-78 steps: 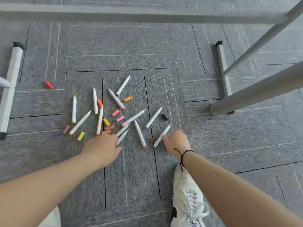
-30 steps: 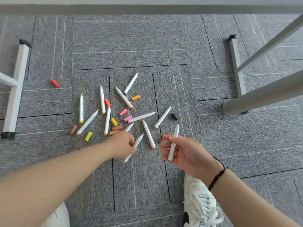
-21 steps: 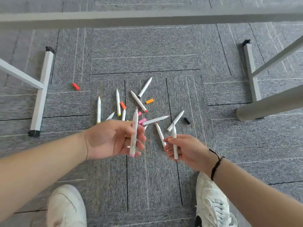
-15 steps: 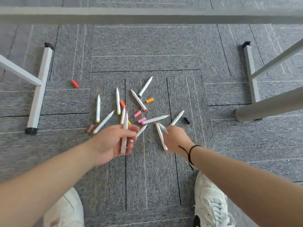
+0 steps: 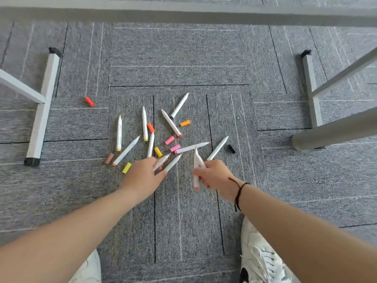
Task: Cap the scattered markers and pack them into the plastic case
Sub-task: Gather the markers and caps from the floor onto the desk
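Several white uncapped markers lie scattered on the grey carpet, among them one with a yellow end point(image 5: 119, 133) and one with a pink tip point(image 5: 192, 147). Loose caps lie between them: orange point(image 5: 185, 123), pink point(image 5: 169, 140), yellow point(image 5: 126, 167), black point(image 5: 231, 149), and a red one point(image 5: 89, 101) far to the left. My left hand point(image 5: 142, 176) is down at the pile, fingers closed over the ends of two markers point(image 5: 172, 163). My right hand point(image 5: 214, 176) grips two markers point(image 5: 196, 170), blurred, one red-tipped. No plastic case is in view.
A white table foot point(image 5: 40, 107) lies on the left and a grey one point(image 5: 311, 88) on the right, with a thick grey bar point(image 5: 334, 131) slanting in. A table edge point(image 5: 183, 13) crosses the top. My white shoes point(image 5: 263, 260) are near the bottom.
My left hand, which held a marker upright, has dropped to the pile. My right hand has taken a second marker beside the first and pulled back slightly.
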Tool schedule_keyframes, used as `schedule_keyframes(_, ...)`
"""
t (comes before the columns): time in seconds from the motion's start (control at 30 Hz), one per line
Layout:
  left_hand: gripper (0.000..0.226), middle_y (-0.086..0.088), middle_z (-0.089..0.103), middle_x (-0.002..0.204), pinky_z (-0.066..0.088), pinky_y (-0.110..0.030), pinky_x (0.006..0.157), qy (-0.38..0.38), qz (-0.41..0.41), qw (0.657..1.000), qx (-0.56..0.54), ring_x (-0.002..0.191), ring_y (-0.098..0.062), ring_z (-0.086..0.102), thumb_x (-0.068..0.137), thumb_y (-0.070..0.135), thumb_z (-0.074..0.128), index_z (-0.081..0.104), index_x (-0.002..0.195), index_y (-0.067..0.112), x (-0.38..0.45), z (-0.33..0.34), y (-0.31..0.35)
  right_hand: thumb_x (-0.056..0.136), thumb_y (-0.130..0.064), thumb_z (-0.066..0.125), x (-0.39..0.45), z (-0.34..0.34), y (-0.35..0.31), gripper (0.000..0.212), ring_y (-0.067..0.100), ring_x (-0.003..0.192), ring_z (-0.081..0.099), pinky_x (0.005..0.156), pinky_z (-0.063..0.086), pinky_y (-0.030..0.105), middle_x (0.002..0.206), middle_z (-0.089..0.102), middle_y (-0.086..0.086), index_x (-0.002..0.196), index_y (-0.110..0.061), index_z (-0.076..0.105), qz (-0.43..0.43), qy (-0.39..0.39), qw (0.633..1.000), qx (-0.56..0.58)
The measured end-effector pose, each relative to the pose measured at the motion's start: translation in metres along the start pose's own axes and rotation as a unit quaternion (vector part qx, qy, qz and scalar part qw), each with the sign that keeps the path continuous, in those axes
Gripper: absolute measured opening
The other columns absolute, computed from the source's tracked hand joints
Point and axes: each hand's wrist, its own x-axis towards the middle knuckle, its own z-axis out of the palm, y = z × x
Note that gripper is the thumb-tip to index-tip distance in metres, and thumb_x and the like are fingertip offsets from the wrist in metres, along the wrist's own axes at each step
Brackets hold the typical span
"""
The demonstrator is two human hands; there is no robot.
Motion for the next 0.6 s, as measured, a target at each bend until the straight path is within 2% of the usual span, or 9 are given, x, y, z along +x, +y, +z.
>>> schedule_keyframes(0.1,0.016,0.019,0.044,0.075,0.031,-0.019,0.047,0.010,0.034,0.998,0.046,0.056,-0.003,0.049,0.096,0.030,0.063,0.053,0.088,0.021,-0.002,0.002,-0.002,0.095,-0.017,0.062,-0.025,-0.012,-0.001,0.026,0.014,0.069,0.060,0.066,0.048,0.026,0.085,0.064,0.008,0.110,0.004,0.061,0.008,-0.116,0.965,0.236)
schedule_keyframes(0.2,0.017,0.009,0.053,0.085,0.035,-0.022,0.049,0.019,0.035,0.996,0.084,0.062,-0.005,0.049,0.096,0.033,0.061,0.051,0.086,0.023,-0.001,0.007,-0.003,0.098,-0.010,0.054,-0.043,-0.023,0.002,0.023,0.023,0.083,0.066,0.078,0.055,0.037,0.089,0.066,0.013,0.116,0.003,0.057,-0.017,-0.195,0.919,0.342)
schedule_keyframes(0.3,0.020,0.004,0.055,0.094,0.044,-0.026,0.053,0.011,0.025,0.995,0.100,0.066,-0.010,0.056,0.096,0.035,0.059,0.061,0.106,0.018,0.008,0.013,-0.003,0.092,-0.007,0.057,-0.054,-0.032,0.009,0.023,0.033,0.097,0.068,0.090,0.055,0.046,0.103,0.068,0.021,0.113,0.001,0.062,-0.044,-0.236,0.892,0.382)
schedule_keyframes(0.43,0.040,0.001,0.058,0.105,0.048,-0.029,0.062,-0.019,0.032,0.987,0.154,0.077,-0.013,0.058,0.097,0.034,0.056,0.053,0.134,0.017,0.020,0.027,0.000,0.090,-0.010,0.060,-0.063,-0.044,0.016,0.025,0.036,0.102,0.067,0.099,0.051,0.052,0.112,0.066,0.023,0.113,-0.001,0.065,-0.068,-0.270,0.871,0.405)
schedule_keyframes(0.53,0.036,-0.004,0.059,0.110,0.057,-0.038,0.069,-0.020,0.029,0.977,0.210,0.079,-0.019,0.062,0.098,0.032,0.056,0.053,0.128,0.013,0.026,0.034,0.006,0.089,-0.014,0.062,-0.065,-0.051,0.023,0.033,0.034,0.099,0.067,0.098,0.052,0.050,0.111,0.067,0.020,0.120,-0.003,0.061,-0.069,-0.257,0.863,0.429)
schedule_keyframes(0.6,0.022,-0.003,0.058,0.101,0.057,-0.038,0.064,-0.029,0.029,0.967,0.253,0.074,-0.019,0.061,0.099,0.026,0.055,0.053,0.115,0.010,0.028,0.036,0.013,0.088,-0.017,0.064,-0.064,-0.052,0.026,0.037,0.032,0.097,0.067,0.093,0.054,0.047,0.109,0.067,0.018,0.122,-0.003,0.061,-0.057,-0.238,0.863,0.441)
